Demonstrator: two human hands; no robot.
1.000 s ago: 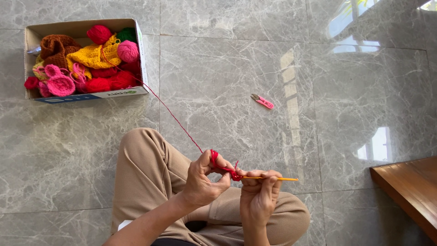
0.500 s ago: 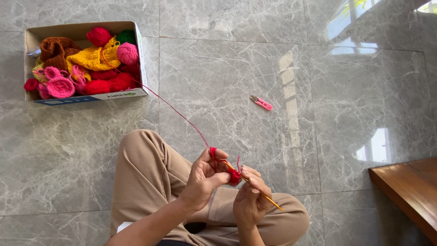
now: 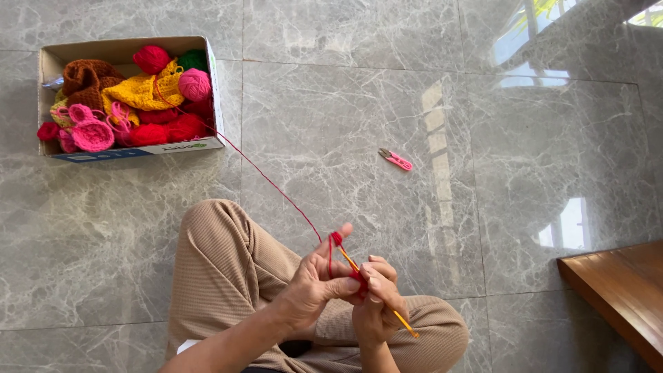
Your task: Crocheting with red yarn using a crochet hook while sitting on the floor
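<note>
Glossy grey marble floor [image 3: 414,90], veined white and cut by thin tile seams, fills nearly the whole view and mirrors bright window light at the upper right. Sitting cross-legged on it is a person in ribbed tan trousers [image 3: 221,276].

Over the lap, the left hand [image 3: 314,287] pinches a small red crochet piece [image 3: 358,278] between thumb and fingers, with red yarn [image 3: 276,186] looped over the raised forefinger. That strand runs taut and thin, slanting up left to a shallow cardboard box [image 3: 128,48] near the top left corner. Soft, knobbly wool fills the box: red and pink balls, a yellow knit, a brown knit, flat pink rounds.

Right hand [image 3: 376,304]: its grip is closed on a slim orange hook [image 3: 404,322], whose shaft slants from the red piece down to the right, the tail sticking out past the fingers.

Small pink snips [image 3: 396,160] lie alone on bare tile, well apart from both hands. A polished wooden edge [image 3: 615,290] juts in at the lower right; wide floor lies between it and the knees.
</note>
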